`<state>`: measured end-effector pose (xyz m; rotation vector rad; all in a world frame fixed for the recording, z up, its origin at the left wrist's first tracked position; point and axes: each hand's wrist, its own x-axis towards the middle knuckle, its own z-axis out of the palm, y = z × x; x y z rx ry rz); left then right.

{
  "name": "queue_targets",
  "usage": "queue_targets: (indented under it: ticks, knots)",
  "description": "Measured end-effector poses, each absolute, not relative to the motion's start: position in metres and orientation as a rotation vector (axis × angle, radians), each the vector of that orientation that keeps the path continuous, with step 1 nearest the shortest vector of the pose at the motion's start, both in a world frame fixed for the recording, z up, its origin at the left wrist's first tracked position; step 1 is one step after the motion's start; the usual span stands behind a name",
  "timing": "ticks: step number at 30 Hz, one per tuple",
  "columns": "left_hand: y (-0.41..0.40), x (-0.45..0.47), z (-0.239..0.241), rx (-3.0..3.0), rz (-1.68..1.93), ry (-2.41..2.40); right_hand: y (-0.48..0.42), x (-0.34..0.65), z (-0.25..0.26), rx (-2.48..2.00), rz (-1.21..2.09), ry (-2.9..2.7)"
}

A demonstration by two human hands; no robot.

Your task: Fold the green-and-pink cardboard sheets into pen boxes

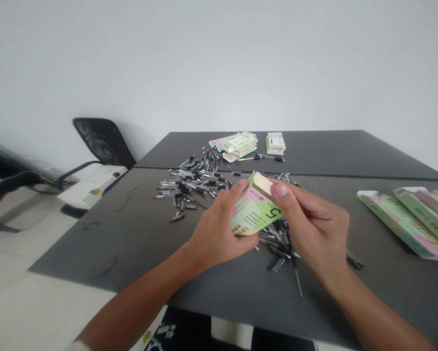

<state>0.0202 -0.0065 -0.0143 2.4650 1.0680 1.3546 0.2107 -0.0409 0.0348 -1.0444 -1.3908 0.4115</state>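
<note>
Both hands hold a small green and pink cardboard box (256, 210) above the dark table (131, 234). My left hand (219, 229) grips its left side with thumb and fingers closed round it. My right hand (310, 224) pinches the box's open top flap with thumb and forefinger. A big "5" is printed on the box front. Many black pens (193, 185) lie scattered on the table behind and under the hands.
A pile of flattened boxes (235, 145) and one closed box (275, 143) lie at the far side. Several long green and pink boxes (409, 222) lie at the right edge. A black chair (102, 141) stands left of the table.
</note>
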Motion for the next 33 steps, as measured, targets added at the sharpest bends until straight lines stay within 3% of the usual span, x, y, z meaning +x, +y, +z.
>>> queue_targets:
  ticks: [12,21,33]
  knots:
    - [-0.009,0.019,-0.015,2.202,1.476,0.795,-0.043,0.212,0.036,-1.032,0.258,-1.641]
    - [-0.005,0.022,-0.013,2.228,1.752,0.845,-0.042,0.207,0.037,-1.047,0.38,-1.601]
    - [-0.002,0.018,-0.02,2.224,1.837,0.812,-0.039,0.208,0.036,-1.053,0.492,-1.513]
